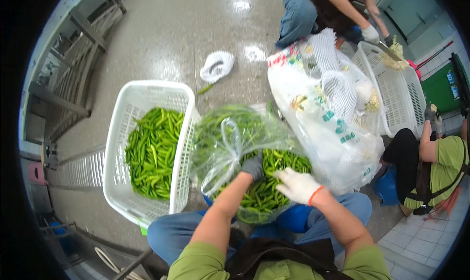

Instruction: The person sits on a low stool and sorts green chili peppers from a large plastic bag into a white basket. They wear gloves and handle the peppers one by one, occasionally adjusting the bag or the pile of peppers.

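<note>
Between my knees sits a large clear plastic bag (227,133) full of green chili peppers (260,195), torn or opened on its near side. My left hand (253,167), in a dark grey glove, reaches into the peppers beside the knotted plastic; its fingertips are partly hidden. My right hand (298,186), in a white glove with an orange band at the wrist, rests on the peppers in the opening; whether its fingers hold any is unclear. To the left stands a white perforated plastic basket (147,83) with a heap of green chili peppers (154,155) in it.
A white foam net (217,66) and a single pepper (205,89) lie on the floor. A big white plastic bag (312,133) with netting is at the right, beside another white basket (398,107). Two people work there, one with a knife (391,52). Metal racks (60,100) line the left.
</note>
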Demonstrator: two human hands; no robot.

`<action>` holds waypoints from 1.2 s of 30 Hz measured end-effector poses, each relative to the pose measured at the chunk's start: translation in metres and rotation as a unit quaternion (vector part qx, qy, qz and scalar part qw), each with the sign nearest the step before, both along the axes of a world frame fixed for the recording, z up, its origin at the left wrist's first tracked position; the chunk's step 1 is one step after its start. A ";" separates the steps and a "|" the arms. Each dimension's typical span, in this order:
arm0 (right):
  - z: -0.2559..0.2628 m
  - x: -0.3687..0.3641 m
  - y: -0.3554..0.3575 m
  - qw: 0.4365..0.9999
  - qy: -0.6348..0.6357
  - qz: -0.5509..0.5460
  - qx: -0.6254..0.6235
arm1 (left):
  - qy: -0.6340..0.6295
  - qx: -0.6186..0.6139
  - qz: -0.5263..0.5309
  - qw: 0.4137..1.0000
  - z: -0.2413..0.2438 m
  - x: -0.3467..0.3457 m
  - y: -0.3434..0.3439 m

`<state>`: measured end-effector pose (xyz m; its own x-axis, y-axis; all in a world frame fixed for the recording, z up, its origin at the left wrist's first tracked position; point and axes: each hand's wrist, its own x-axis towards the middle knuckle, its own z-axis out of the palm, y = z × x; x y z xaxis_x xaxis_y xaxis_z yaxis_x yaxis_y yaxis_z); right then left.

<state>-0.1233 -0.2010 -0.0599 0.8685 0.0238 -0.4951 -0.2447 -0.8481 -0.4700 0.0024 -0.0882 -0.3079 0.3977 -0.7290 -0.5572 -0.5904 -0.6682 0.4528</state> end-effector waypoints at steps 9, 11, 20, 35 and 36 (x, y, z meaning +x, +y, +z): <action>0.001 -0.009 -0.006 0.999 -0.040 -0.008 0.016 | 0.031 -0.037 0.057 0.997 0.064 0.021 0.049; -0.009 -0.013 -0.008 0.995 -0.075 -0.050 0.032 | 0.078 -0.115 0.148 0.979 0.088 0.030 0.048; -0.011 -0.002 0.020 0.967 -0.118 -0.109 0.197 | 0.505 -0.375 0.413 0.659 0.195 -0.018 0.066; -0.061 0.001 -0.004 0.968 -0.193 -0.160 0.010 | -0.100 -0.402 0.312 0.855 0.160 -0.044 0.044; -0.066 0.000 -0.008 0.971 -0.175 -0.162 0.007 | -0.065 -0.374 0.304 0.874 0.159 -0.040 0.049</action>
<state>-0.1229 -0.2087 -0.1258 0.9465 -0.2743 -0.1699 -0.3209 -0.7456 -0.5840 -0.0381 -0.0392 -0.1488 0.8630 -0.5012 0.0638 -0.3082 -0.4222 0.8525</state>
